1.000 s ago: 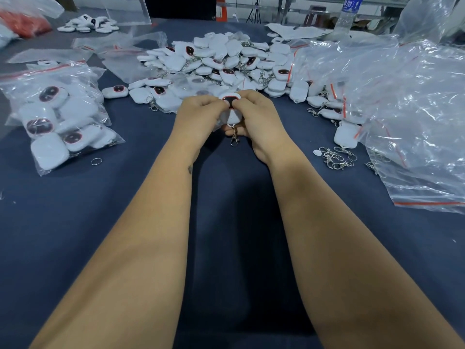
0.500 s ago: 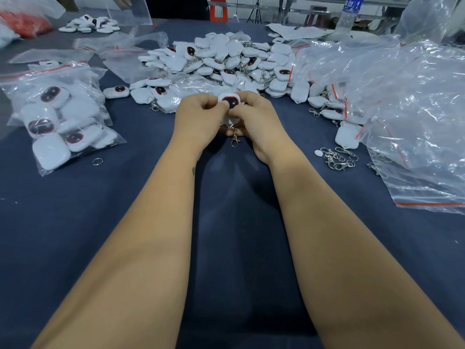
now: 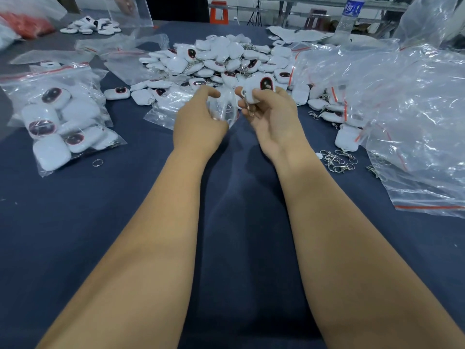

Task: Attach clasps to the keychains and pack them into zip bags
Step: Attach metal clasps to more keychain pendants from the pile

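My right hand [image 3: 274,114] grips a white keychain [image 3: 259,90] with a dark oval face, and a metal clasp [image 3: 249,110] hangs from it below my fingers. My left hand [image 3: 201,119] holds a small clear zip bag [image 3: 224,107] just left of the keychain. Behind both hands lies a big heap of white keychains [image 3: 221,59]. Loose metal clasps [image 3: 337,159] sit on the cloth to my right.
A filled zip bag of keychains [image 3: 60,117] lies at the left, with a loose ring [image 3: 97,162] beside it. Crumpled clear bags [image 3: 407,109] pile up on the right. A water bottle [image 3: 348,18] stands at the back. Another person's hand [image 3: 125,5] holds a bag far left.
My hands have come apart. The right hand now holds the keychain alone and has lifted it to the right; the left hand has taken hold of a clear zip bag.
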`<control>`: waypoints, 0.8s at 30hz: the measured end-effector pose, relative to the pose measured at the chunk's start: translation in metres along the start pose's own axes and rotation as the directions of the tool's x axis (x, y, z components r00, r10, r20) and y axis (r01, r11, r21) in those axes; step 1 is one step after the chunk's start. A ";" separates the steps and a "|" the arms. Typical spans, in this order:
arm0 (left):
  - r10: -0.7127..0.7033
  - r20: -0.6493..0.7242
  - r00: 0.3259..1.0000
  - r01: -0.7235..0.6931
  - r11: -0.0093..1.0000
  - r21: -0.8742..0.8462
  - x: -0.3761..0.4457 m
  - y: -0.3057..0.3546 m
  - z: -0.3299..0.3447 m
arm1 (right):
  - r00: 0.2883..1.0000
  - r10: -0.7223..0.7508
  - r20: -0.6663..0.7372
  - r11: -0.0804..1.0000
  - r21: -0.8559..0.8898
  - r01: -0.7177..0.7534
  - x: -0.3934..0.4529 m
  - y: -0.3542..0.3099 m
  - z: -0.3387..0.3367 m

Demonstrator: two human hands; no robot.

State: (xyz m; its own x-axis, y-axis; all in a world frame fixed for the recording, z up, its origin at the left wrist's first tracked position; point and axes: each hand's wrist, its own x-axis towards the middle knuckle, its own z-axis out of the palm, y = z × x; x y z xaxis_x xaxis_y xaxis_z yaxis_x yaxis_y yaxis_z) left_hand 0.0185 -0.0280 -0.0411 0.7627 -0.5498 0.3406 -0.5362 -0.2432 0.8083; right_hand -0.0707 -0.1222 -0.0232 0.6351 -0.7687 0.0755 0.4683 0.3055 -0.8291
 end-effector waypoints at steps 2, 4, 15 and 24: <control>-0.009 -0.017 1.000 0.008 1.000 -0.018 -0.001 0.002 0.002 | 0.999 -0.026 0.031 1.000 0.012 0.025 -0.001 0.002 0.002; -0.073 -0.012 0.997 0.072 0.995 -0.063 0.000 0.005 0.003 | 0.997 -0.070 0.022 0.988 -0.136 0.073 -0.002 0.006 0.004; -0.195 -0.204 0.959 0.109 0.922 -0.372 0.000 0.014 0.001 | 0.943 -0.310 0.120 0.323 -0.920 0.223 -0.009 0.015 0.009; -0.094 -0.279 0.956 0.023 0.969 -0.246 -0.002 0.015 0.000 | 0.888 -0.388 0.246 0.024 -0.961 0.276 -0.007 0.016 0.010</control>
State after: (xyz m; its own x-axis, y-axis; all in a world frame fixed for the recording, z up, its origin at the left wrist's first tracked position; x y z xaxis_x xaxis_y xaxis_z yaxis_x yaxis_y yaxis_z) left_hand 0.0084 -0.0304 -0.0293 0.8801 -0.2797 0.3837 -0.4130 -0.0524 0.9092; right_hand -0.0612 -0.1066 -0.0309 0.5333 -0.6632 0.5251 -0.4036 -0.7450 -0.5311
